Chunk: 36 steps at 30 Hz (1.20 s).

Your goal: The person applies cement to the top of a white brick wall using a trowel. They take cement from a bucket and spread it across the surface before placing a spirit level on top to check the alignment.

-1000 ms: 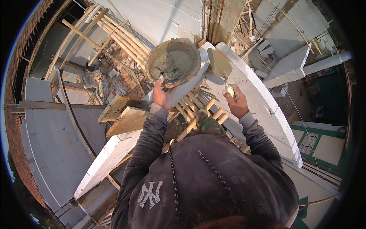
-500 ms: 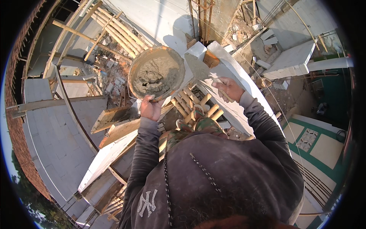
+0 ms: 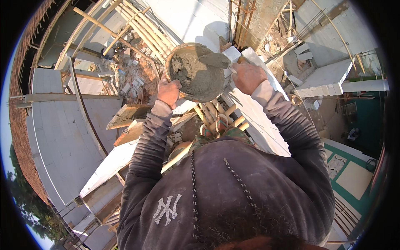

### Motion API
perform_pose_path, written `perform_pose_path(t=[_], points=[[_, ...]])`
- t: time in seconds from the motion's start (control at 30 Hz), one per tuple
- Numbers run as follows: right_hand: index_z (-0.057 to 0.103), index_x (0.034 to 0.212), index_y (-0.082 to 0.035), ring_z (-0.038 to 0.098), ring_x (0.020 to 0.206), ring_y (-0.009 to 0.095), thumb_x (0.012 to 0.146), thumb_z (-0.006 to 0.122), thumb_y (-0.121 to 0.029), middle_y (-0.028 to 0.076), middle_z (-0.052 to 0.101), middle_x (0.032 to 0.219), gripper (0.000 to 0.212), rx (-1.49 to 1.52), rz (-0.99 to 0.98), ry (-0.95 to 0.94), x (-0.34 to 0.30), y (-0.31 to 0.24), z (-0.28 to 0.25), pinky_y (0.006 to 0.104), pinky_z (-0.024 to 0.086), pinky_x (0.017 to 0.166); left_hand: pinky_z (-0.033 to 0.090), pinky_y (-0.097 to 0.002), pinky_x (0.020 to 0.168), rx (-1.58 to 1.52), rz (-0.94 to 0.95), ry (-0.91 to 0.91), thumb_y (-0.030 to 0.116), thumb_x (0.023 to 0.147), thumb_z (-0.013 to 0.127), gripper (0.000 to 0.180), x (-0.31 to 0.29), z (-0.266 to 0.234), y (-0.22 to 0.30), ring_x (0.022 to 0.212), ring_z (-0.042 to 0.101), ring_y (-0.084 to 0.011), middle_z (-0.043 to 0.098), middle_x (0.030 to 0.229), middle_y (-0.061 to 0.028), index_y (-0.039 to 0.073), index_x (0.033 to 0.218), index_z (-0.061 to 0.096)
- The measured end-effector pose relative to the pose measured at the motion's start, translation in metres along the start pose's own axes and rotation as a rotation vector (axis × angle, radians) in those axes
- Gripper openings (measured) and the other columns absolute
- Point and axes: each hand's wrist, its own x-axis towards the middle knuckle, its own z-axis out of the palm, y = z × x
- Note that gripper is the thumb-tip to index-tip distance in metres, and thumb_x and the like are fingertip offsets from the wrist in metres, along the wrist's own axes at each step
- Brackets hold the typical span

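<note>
A round bucket (image 3: 167,66) holds wet grey mortar (image 3: 188,71), with a hollow dug in the mortar's left side. My left hand (image 3: 168,92) is closed on the bucket's near left rim, knuckles up. In my right hand (image 3: 249,77), the fingers are wrapped round the handle of a trowel. The trowel's blade (image 3: 214,60), coated in grey mortar, lies over the right part of the bucket's mouth. Whether the blade touches the mortar I cannot tell. Just right of the bucket runs the top of a white block wall (image 3: 260,62).
Bamboo poles (image 3: 141,31) lean at the far left, and more bamboo (image 3: 214,112) lies under my feet. Wooden boards (image 3: 129,116) stick out at left. A string (image 3: 301,102) stretches along the right of the wall. Broken blocks and rubble (image 3: 133,79) lie below.
The trowel has moved left from above the wall to over the bucket. My left hand has turned knuckles up on the rim. The whole view has shifted a little.
</note>
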Motion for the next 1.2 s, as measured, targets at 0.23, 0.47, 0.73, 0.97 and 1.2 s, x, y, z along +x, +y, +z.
perform_pose_path(t=[0.23, 0.47, 0.73, 0.97, 1.2], points=[[0.069, 0.108, -0.013, 0.063, 0.107, 0.029, 0.088, 0.058, -0.012, 0.009, 0.066, 0.105, 0.023, -0.383, -0.538, 0.239, 0.063, -0.082, 0.034, 0.0427, 0.047, 0.095, 0.055, -0.0376, 0.073, 0.438, 0.140, -0.080, 0.007, 0.082, 0.061, 0.012, 0.026, -0.013, 0.001, 0.078, 0.067, -0.0314, 0.068, 0.086, -0.0166, 0.007, 0.086, 0.072], [0.063, 0.127, -0.011, 0.062, 0.111, 0.041, 0.093, 0.061, -0.029, 0.018, 0.065, 0.116, 0.039, 0.140, -0.086, 0.151, -0.038, -0.035, 0.039, 0.0509, 0.048, 0.096, 0.052, -0.0291, 0.063, -0.222, -0.133, -0.019, -0.003, 0.086, 0.053, 0.023, -0.006, 0.027, 0.045, 0.075, 0.063, -0.0153, 0.066, 0.092, -0.0082, -0.003, 0.106, 0.065], [0.064, 0.130, -0.008, 0.065, 0.112, 0.042, 0.093, 0.061, -0.033, 0.024, 0.069, 0.115, 0.044, 0.048, 0.077, -0.168, -0.014, -0.027, 0.031, 0.0507, 0.050, 0.096, 0.052, -0.0323, 0.082, -0.292, -0.064, -0.126, -0.008, 0.084, 0.053, 0.069, 0.000, 0.027, 0.032, 0.095, 0.061, -0.0198, 0.064, 0.115, -0.0120, -0.004, 0.150, 0.032], [0.067, 0.121, 0.001, 0.068, 0.104, 0.039, 0.091, 0.067, -0.031, 0.025, 0.071, 0.108, 0.043, 0.376, -0.120, -0.163, 0.014, -0.056, 0.069, 0.0473, 0.052, 0.091, 0.052, -0.0331, 0.083, 0.017, -0.005, -0.170, -0.006, 0.080, 0.057, 0.054, 0.002, 0.017, 0.025, 0.097, 0.063, -0.0238, 0.065, 0.107, -0.0108, -0.001, 0.134, 0.051], [0.068, 0.118, 0.002, 0.067, 0.085, 0.020, 0.093, 0.069, -0.028, 0.012, 0.072, 0.091, 0.039, 0.956, 0.121, -0.389, -0.008, -0.023, 0.044, 0.0347, 0.053, 0.079, 0.050, -0.0407, 0.076, 0.093, 0.084, -0.166, 0.000, 0.077, 0.066, 0.030, 0.011, -0.005, -0.006, 0.085, 0.063, -0.0339, 0.066, 0.092, -0.0151, 0.007, 0.105, 0.066]])
